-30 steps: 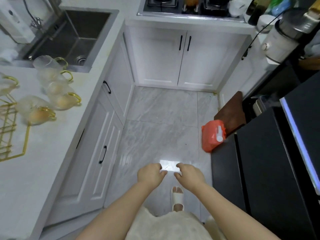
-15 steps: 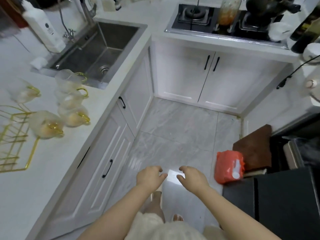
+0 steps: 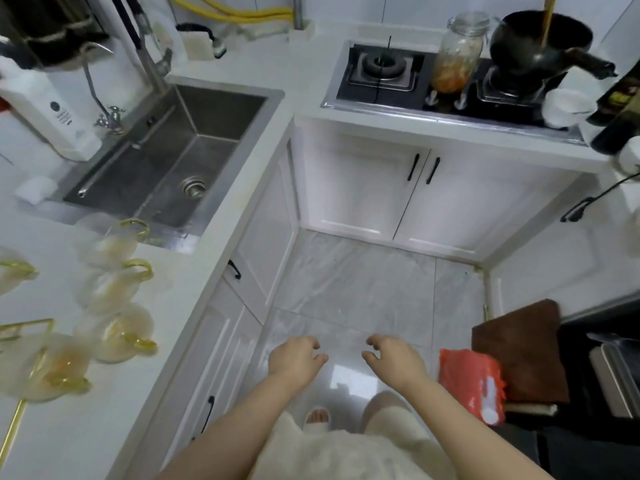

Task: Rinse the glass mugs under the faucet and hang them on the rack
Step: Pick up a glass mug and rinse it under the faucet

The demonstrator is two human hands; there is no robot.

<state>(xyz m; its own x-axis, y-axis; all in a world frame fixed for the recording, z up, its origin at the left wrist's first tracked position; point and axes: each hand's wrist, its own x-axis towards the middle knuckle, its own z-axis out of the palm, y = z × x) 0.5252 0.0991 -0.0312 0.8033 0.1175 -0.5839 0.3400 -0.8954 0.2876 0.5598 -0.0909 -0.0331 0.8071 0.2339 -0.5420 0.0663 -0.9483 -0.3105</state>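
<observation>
The mugs (image 3: 110,292) sit on the counter (image 3: 114,427), well left of both hands. The left hand (image 3: 296,360) and right hand (image 3: 394,358) hang loosely curled, holding nothing.

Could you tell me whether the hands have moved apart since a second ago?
Yes. The left hand and right hand have spread slightly over the floor; earlier their fingertips nearly touched, and now both are empty with a clear gap.

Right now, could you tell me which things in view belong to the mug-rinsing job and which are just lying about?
For the job:
glass mugs on the counter
sink
faucet
gold rack
left hand and right hand, both empty

Just lying about:
glass jar
black pot
white dispenser bottle
orange bag on the floor
</observation>
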